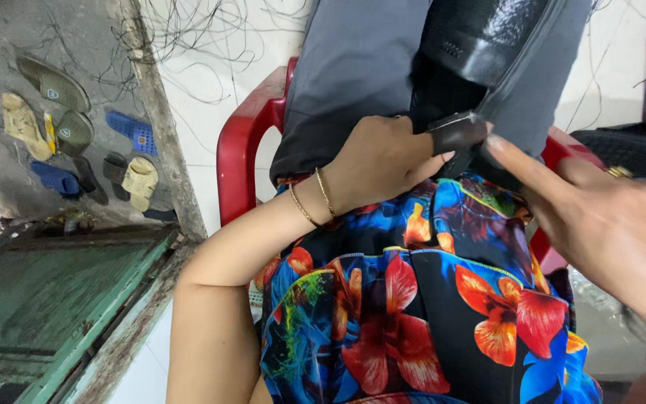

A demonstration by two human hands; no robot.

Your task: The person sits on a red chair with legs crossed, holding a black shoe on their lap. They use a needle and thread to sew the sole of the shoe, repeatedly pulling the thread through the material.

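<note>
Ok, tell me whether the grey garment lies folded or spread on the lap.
Folded: the grey garment doubles over the lap, left hand pinching its black strap.

A red plastic chair; sandals scattered on the concrete.

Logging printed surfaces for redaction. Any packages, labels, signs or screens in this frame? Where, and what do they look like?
No packages, signs or screens.
Small emblem: on the olive-green sandal, upper left on the ground; pale, shield-like patch.
Second emblem: on the other green sandal just below; same pale patch.
Small grid-like mark: on the glossy black material above the left hand; too small to make out.
</note>
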